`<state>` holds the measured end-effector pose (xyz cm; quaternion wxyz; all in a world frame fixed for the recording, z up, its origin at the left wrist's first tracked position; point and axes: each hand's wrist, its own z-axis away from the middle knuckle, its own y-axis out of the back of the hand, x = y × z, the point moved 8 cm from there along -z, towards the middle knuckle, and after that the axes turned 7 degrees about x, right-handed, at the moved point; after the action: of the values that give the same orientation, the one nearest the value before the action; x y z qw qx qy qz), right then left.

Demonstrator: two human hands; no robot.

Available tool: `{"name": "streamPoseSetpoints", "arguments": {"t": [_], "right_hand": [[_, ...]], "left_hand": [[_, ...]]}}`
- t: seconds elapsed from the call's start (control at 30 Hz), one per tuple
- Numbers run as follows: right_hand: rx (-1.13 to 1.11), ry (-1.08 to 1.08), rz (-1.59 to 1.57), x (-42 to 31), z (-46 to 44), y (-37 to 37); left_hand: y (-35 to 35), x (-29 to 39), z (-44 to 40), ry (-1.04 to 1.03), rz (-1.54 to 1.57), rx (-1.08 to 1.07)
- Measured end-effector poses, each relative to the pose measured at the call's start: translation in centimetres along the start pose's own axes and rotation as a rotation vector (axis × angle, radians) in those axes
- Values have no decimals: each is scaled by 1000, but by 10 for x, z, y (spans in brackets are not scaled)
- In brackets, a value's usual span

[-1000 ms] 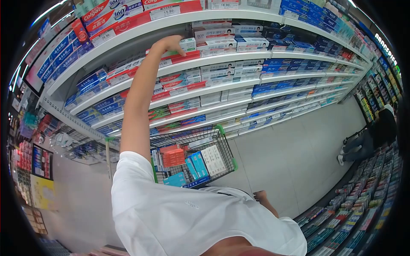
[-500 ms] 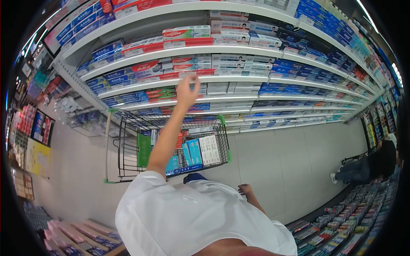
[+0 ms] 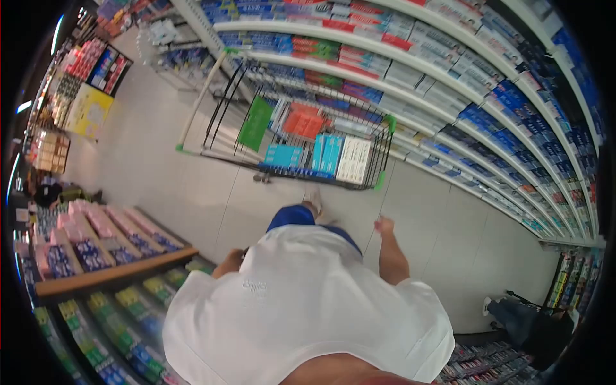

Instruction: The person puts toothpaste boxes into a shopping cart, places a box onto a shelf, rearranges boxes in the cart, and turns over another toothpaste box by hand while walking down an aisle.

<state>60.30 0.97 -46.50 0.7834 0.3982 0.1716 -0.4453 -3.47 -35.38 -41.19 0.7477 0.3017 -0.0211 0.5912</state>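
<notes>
My right hand [image 3: 384,224] hangs in front of my right side, small and blurred. Its fingers look curled in, and whether anything is inside them is hidden. My left hand [image 3: 232,261] is low beside my shirt, its fingers mostly out of sight, with a small dark patch at its edge that I cannot make out. Neither hand touches the wire shopping cart [image 3: 221,156] ahead of me. Inside the cart are upright light-blue boxes [image 3: 327,153], white boxes [image 3: 354,158], a flat light-blue box [image 3: 283,156] and red packaging [image 3: 303,120].
Shelves of toothpaste boxes [image 3: 443,58] run along the far side and curve to the right. A slanted display of pink and blue packs [image 3: 106,234] stands at left. Near the lower right is another person [image 3: 539,327]. Grey floor [image 3: 423,256] lies between.
My left hand has come down from the toothpaste shelf to my side. My right hand has lifted forward. The view has turned, and the cart now appears higher and farther right.
</notes>
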Motion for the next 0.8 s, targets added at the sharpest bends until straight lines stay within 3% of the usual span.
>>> {"name": "streamPoseSetpoints", "arguments": {"t": [0.03,0.07,0.13,0.17,0.2,0.23,0.27,0.3,0.37,0.5,0.63,0.8], "right_hand": [[260,-271,-634,-23,9,29],[318,-243,-681,-69,18,44],[372,-9,-483,-132,18,62],[485,121,-274,-161,24,69],[593,250,-64,-189,39,72],[591,234,-57,-203,58,65],[626,302,144,-225,76,57],[652,380,340,-244,86,47],[681,414,424,-249,102,35],[713,458,465,-258,115,11],[708,430,417,-286,111,-6],[601,376,255,-341,79,-30]], "left_hand": [[-2,-5,-8,74,-9,-52],[2,14,-10,135,-17,-105],[-5,57,26,222,-32,-204],[21,187,115,187,-372,-108],[16,148,55,200,-376,-118],[4,157,-10,-264,-740,-229],[32,226,-23,-320,-236,148],[37,281,-18,-485,-104,169],[50,381,-5,-744,-64,198],[79,527,51,-934,-90,163],[95,574,29,-1027,-146,101],[76,551,-66,-892,-390,-86]]}}
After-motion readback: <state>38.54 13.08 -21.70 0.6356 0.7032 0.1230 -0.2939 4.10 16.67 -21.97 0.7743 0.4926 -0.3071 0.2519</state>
